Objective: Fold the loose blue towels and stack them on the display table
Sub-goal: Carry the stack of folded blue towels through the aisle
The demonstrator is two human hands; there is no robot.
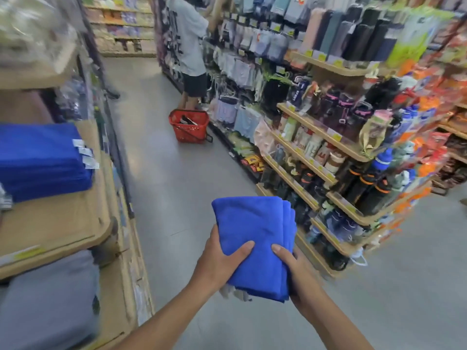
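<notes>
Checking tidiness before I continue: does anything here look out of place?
Only the red basket, left on the aisle floor beside another person. The folded towel and the blue stack look tidy.

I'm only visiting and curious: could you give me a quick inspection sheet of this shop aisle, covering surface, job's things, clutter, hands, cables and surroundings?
Surface: wooden display table at left, part of its top bare.
Job's things: folded blue towel held over the aisle floor; stack of folded blue towels with white tags on the table.
Clutter: red shopping basket on the floor.
Hands: left hand and right hand both grip the towel's near end, thumbs on top.
Cables: nothing seen.
Surroundings: shelves of bottles at right; a person stands further up the aisle.
</notes>
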